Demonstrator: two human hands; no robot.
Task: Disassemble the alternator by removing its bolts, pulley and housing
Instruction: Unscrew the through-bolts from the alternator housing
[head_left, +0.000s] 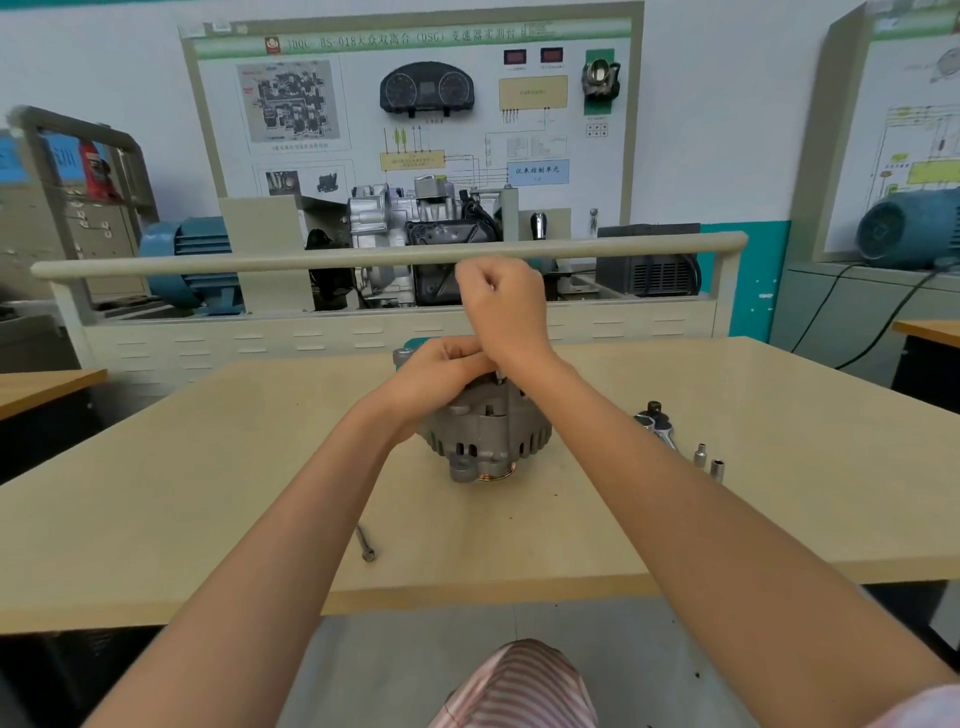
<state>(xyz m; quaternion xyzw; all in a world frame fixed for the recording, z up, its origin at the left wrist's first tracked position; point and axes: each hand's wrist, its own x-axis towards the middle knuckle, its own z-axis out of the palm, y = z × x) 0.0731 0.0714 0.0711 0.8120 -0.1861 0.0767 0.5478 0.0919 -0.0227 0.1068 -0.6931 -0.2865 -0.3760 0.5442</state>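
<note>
A ribbed grey cast-metal alternator (485, 434) is sitting pulley-down near the middle of the pale wooden tabletop (208, 493), toward its far edge. The left hand (441, 371) is gripping its top, fingers curled over the housing. The right hand (506, 306) is hovering above, fingers closed into a fist on a thin metal shaft — a long bolt or tool, I cannot tell which. A loose long steel bolt (365, 544) is lying nearer the front edge; a chrome ratchet (655, 423) and two small sockets (709, 461) are lying toward the right edge.
</note>
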